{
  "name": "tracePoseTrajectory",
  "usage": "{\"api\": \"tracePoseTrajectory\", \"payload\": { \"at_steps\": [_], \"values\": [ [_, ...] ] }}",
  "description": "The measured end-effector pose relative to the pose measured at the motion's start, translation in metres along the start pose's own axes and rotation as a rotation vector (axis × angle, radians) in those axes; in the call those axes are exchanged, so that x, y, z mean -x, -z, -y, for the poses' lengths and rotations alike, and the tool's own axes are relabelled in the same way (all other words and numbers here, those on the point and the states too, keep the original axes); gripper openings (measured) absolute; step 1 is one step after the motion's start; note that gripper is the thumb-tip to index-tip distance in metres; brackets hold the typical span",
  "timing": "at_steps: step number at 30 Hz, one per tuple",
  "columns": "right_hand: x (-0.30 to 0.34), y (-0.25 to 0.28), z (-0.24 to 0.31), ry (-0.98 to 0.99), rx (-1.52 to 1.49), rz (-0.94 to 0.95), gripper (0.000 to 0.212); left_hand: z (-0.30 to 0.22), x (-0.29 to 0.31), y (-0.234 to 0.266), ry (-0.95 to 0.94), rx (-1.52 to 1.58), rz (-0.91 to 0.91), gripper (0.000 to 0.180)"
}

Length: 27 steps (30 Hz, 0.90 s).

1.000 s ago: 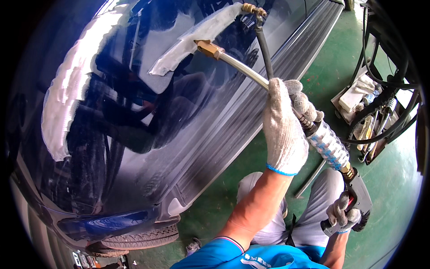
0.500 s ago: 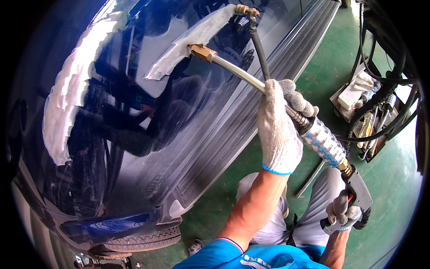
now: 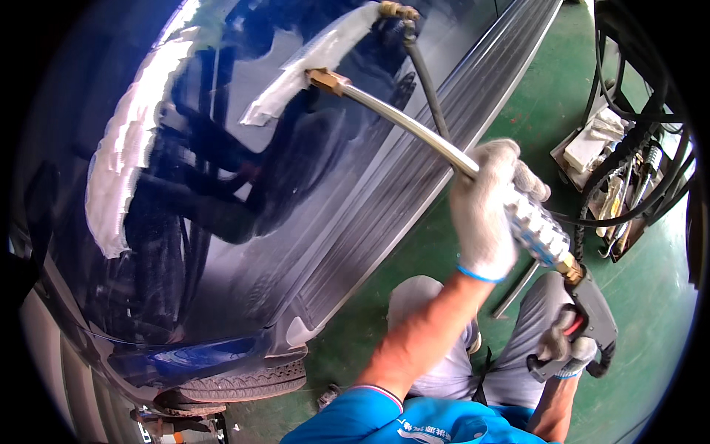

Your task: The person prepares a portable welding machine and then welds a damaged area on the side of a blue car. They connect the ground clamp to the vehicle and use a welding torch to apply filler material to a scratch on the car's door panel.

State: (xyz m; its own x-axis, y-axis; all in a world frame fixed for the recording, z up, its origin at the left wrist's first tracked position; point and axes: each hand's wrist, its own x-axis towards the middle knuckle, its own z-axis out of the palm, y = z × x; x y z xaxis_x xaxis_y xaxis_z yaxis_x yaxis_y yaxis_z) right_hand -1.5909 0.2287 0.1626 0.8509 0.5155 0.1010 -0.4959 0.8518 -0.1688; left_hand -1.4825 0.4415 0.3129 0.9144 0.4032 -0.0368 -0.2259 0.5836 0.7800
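Note:
My left hand (image 3: 486,200), in a white knit glove with a blue cuff, is closed around the upper end of the ribbed silver slide weight (image 3: 538,231) on a slide-hammer dent puller. My gloved right hand (image 3: 568,348) grips the puller's dark pistol handle (image 3: 594,311), fingers near a red trigger. The long steel shaft (image 3: 407,122) ends in a brass tip (image 3: 325,80), which meets a ground, bare-metal strip (image 3: 296,74) on the dark blue car panel (image 3: 244,185). A brass clamp (image 3: 398,10) with a black cable (image 3: 423,81) sits at that strip's upper end.
A second bare-metal strip (image 3: 126,170) curves along the panel's left. The grey ribbed sill (image 3: 414,185) runs diagonally beside the green floor (image 3: 377,333). At right, black hoses (image 3: 629,159) loop over an open toolbox (image 3: 584,155). A tyre (image 3: 251,385) shows below.
My left hand has slid down the shaft toward the pistol handle and now covers the slide weight's upper end. My right hand keeps its grip on the handle.

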Motion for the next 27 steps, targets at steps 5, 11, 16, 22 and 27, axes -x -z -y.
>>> {"api": "tracePoseTrajectory", "payload": {
  "at_steps": [5, 11, 16, 22, 27],
  "values": [
    [0.001, 0.004, 0.006, -0.051, -0.007, -0.013, 0.046, 0.011, -0.002, 0.011, -0.067, 0.021, 0.072, 0.026],
    [0.005, 0.004, 0.01, -0.05, -0.007, -0.005, 0.046, -0.04, -0.008, 0.006, 0.01, 0.232, -0.004, 0.052],
    [0.021, -0.02, 0.002, 0.086, 0.78, -0.026, 0.043, -0.036, -0.023, 0.011, 0.135, 0.726, 0.449, 0.058],
    [0.018, -0.038, -0.001, 0.161, 1.227, -0.009, 0.05, -0.04, -0.027, 0.022, 0.124, 0.821, 0.706, 0.053],
    [0.011, -0.004, 0.011, -0.046, 0.117, 0.066, 0.039, -0.04, -0.003, -0.003, 0.106, 0.283, -0.141, 0.052]
  ]
}}
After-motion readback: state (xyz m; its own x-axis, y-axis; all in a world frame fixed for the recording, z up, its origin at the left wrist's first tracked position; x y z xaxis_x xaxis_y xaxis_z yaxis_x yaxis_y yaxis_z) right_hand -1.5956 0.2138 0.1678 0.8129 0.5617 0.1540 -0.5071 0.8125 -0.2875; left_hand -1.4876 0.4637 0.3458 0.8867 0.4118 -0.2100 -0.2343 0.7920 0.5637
